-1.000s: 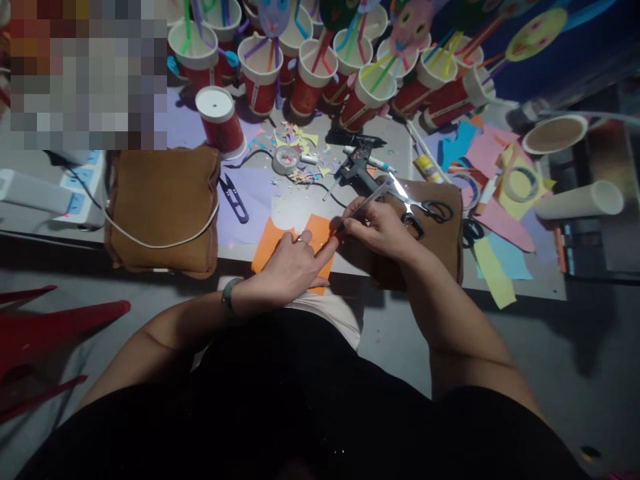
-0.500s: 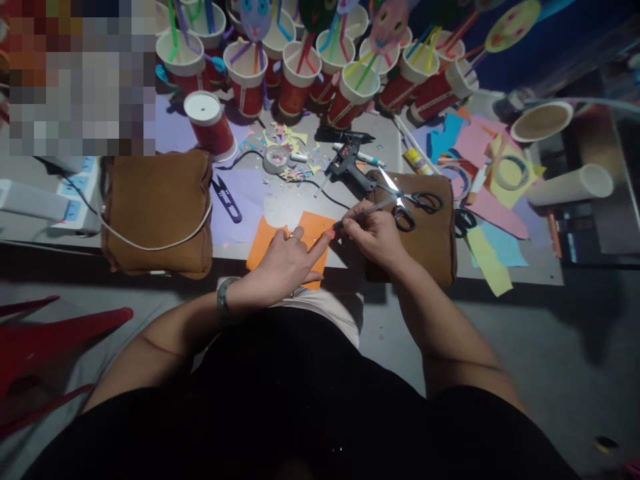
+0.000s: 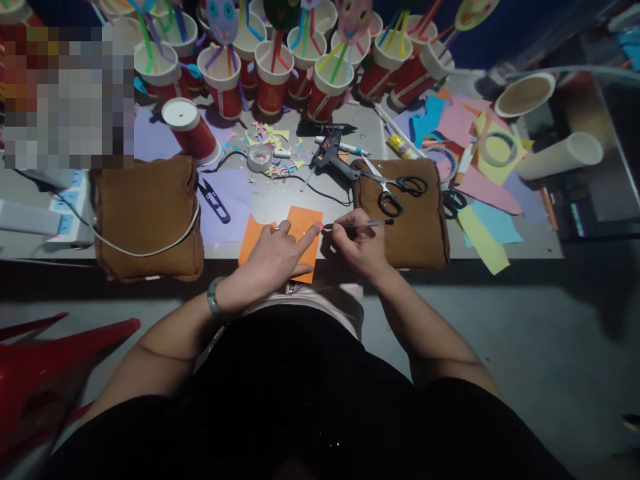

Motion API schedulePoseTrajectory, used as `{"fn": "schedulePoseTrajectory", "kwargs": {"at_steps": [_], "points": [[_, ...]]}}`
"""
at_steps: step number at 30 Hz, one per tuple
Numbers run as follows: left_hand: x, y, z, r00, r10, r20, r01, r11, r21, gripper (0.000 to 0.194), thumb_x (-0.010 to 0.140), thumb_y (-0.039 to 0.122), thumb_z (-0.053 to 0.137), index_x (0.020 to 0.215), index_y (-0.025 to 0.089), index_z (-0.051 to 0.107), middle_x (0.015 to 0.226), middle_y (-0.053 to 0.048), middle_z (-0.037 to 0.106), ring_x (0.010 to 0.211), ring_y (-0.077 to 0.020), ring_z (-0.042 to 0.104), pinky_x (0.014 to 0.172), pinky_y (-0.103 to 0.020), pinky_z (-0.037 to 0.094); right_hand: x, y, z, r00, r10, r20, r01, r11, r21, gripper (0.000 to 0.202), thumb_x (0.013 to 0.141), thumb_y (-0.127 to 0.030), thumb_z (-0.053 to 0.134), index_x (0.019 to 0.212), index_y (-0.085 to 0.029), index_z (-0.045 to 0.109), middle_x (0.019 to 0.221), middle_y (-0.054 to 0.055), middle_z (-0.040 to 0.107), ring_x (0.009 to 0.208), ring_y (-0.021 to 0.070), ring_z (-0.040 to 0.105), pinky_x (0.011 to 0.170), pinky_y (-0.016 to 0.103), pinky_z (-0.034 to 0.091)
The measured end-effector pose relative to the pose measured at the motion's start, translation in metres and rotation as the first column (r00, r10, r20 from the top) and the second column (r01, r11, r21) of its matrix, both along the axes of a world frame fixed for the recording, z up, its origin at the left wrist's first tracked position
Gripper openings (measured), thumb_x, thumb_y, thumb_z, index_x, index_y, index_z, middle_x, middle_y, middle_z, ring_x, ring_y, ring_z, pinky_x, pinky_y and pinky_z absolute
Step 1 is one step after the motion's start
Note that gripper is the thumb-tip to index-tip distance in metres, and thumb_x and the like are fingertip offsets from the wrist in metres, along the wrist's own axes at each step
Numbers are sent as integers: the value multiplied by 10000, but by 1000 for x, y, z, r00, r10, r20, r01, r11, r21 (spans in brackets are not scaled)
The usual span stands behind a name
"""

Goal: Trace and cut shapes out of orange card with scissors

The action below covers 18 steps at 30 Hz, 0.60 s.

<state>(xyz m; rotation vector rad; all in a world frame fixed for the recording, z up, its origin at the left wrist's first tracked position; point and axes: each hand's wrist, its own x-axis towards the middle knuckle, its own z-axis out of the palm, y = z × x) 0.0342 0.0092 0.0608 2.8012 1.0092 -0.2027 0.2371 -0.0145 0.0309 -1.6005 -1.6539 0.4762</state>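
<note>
Orange paper, on the worktop, nearer you than the glue gun: your left grip, fingers spread, grasping nothing, best pressed firmly over it; your right grip, pinched around a pen, best steered lightly.

Worktop: dim overall, brightest in the middle, fading toward the left and right ends.
Orange paper: vivid in the light near the front edge.
Scissors: pale sheen along the blades.
Black shirt: almost featureless, a few tiny glints.
Floor: murky grey, darker beyond the right front corner.
Red stool: wide-angle stretch, soft outline.
Mosaic block: coarse squares hide the far left corner.
</note>
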Motion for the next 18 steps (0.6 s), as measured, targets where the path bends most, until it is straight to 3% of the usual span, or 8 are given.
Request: {"fn": "schedulePoseTrajectory", "kwargs": {"at_steps": [11,18], "points": [[-3,3,-2,1000,7,30,-8,1000,4,812,908,500,644,1561,179,283,919,-149,697,1085,-328,527,768,-356,337,-7,-19,-16,986,16,165,-45,983,177,74,904,-247,575,833,-226,575,755,58,675,758,231,612,725,398,501],[-2,6,4,999,22,45,-20,999,-47,799,910,491,640,1564,186,297,1048,-191,681,1089,-331,521,800,-367,371,-12,-24,-29,962,10,273,-85,961,264,47,914,-228,552,887,-231,590,733,41,661,699,214,601,742,409,486]]}}
